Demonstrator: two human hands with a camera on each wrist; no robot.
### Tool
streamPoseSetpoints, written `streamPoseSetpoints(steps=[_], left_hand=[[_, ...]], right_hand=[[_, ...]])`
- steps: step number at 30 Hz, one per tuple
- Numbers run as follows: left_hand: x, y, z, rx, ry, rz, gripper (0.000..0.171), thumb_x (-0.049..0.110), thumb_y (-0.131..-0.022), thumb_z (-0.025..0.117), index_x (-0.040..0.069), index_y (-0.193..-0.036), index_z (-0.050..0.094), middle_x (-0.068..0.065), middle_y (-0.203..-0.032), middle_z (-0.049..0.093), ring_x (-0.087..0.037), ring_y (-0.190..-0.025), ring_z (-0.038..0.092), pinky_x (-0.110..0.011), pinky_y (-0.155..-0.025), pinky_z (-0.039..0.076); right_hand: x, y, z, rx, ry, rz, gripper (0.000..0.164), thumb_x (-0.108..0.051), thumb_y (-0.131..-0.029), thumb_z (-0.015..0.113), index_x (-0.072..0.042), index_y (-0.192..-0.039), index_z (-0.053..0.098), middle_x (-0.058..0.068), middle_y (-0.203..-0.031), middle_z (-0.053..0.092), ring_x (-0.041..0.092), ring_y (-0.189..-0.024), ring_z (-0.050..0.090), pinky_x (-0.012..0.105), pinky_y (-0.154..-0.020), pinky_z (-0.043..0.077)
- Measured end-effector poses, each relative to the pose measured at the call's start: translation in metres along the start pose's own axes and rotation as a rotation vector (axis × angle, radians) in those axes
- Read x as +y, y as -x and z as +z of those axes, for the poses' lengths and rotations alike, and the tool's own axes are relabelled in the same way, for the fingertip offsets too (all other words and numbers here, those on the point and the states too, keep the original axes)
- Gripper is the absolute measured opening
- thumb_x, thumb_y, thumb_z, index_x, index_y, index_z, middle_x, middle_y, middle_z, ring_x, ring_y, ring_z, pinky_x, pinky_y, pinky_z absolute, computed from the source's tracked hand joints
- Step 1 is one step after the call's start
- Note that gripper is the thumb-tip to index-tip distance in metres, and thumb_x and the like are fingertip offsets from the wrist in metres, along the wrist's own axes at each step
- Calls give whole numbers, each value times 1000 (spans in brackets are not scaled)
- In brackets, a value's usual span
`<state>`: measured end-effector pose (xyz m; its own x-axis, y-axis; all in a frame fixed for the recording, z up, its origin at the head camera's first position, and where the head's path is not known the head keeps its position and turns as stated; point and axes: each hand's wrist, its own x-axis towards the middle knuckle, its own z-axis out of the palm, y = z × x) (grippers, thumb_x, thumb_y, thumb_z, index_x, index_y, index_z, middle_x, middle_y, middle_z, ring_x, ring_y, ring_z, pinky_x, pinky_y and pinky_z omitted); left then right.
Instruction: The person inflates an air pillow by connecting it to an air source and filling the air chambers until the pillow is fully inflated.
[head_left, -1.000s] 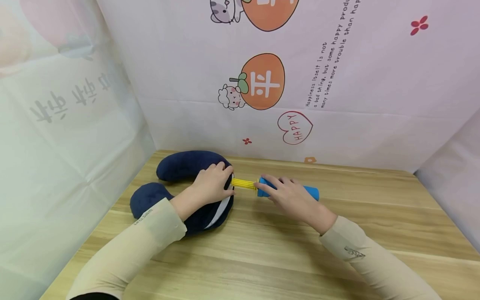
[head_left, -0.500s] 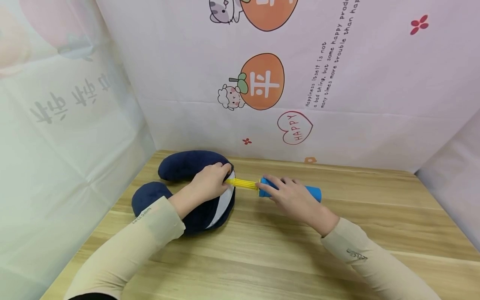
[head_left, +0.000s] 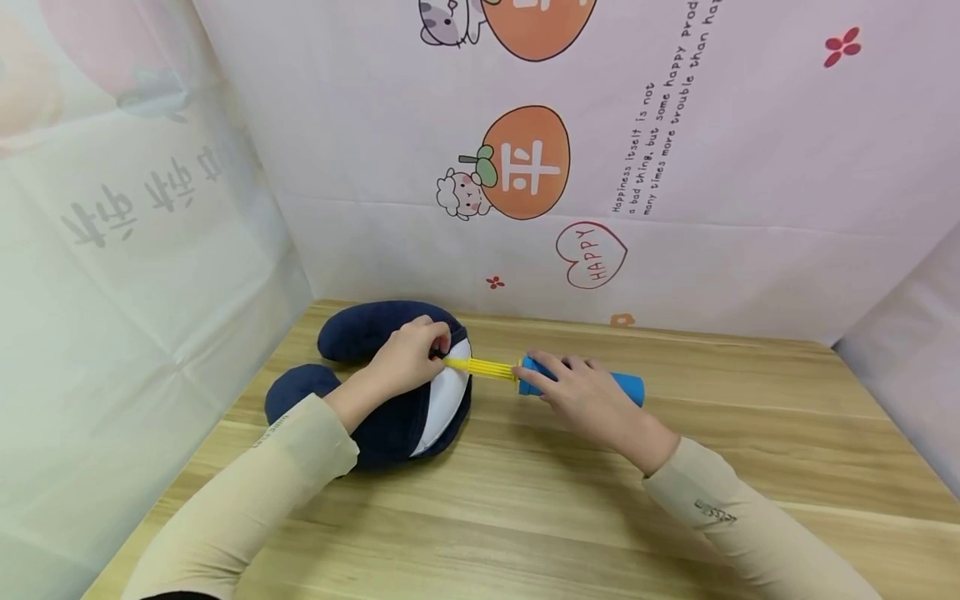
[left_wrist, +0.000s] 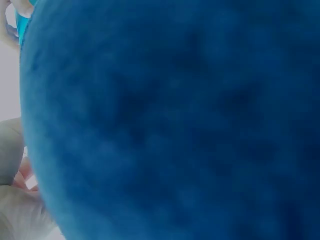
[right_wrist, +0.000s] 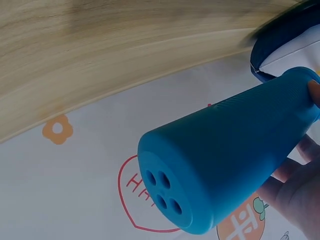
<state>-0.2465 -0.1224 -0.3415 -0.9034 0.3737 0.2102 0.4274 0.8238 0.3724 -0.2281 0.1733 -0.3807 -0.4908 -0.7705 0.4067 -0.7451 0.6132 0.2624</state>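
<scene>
A navy neck pillow lies on the left of the table, a white strip showing along its right side. My left hand bends over it and seems to pinch its dark edge beside the white strip, though the fingertips are partly hidden. The tapered yellow tip of a blue hand pump reaches this spot. My right hand grips the pump's barrel near its yellow end. In the right wrist view, several round holes dot the barrel's far end. Pillow fabric fills most of the left wrist view.
The wooden table extends in front and to the right. Printed white cloth hangs behind it, with more cloth along the left side.
My left hand has slid left off the yellow part, drawing the dark edge back. More of the white strip and yellow tip now show. The right hand and pump have shifted slightly right.
</scene>
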Motion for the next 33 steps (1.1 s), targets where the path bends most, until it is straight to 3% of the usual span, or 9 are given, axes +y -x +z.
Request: streamPoseSetpoints(steps=[6,10,13,17,25,33], left_hand=[[-11,2,-1,4,63,-55,8,2,-87,74,5,-92,79,-10,-98,63,-22,-85,60,-37,-79,53],[-8,4,-2,-8,-11,-80,11,6,-89,73,7,-99,79,-11,-101,64,-23,-84,61,-38,-77,54],[-3,6,-2,-22,-107,-59,13,7,-92,70,8,-104,76,-9,-97,66,-22,-80,60,-37,-73,53],[0,9,-2,-14,-165,-8,15,4,-94,67,5,-106,76,-10,-95,71,-21,-77,62,-34,-70,54],[-5,10,-1,31,-152,-17,10,2,-90,68,4,-93,77,-8,-90,74,-15,-65,61,-29,-63,54],[-3,9,0,0,-205,-7,11,5,-90,70,2,-97,78,-10,-94,72,-20,-76,66,-32,-70,57]], right_hand=[[-2,-2,-1,13,19,-10,62,-25,-86,86,-18,-142,59,15,-137,59,30,-87,69,47,-72,59],[-3,-4,-1,19,33,-19,62,-26,-86,86,-17,-141,59,15,-135,60,30,-86,69,45,-71,59],[-4,-6,-2,15,40,-17,62,-27,-86,86,-17,-141,58,15,-136,60,30,-85,69,45,-72,59],[-4,-7,-3,8,45,-14,61,-26,-87,86,-17,-141,59,15,-136,60,30,-84,68,45,-72,59],[-4,-9,-7,2,46,-17,60,-24,-87,85,-19,-141,59,14,-136,59,30,-83,67,45,-71,59],[-2,-11,-9,-3,47,-36,56,-22,-89,83,-20,-139,58,14,-135,58,31,-83,67,46,-71,58]])
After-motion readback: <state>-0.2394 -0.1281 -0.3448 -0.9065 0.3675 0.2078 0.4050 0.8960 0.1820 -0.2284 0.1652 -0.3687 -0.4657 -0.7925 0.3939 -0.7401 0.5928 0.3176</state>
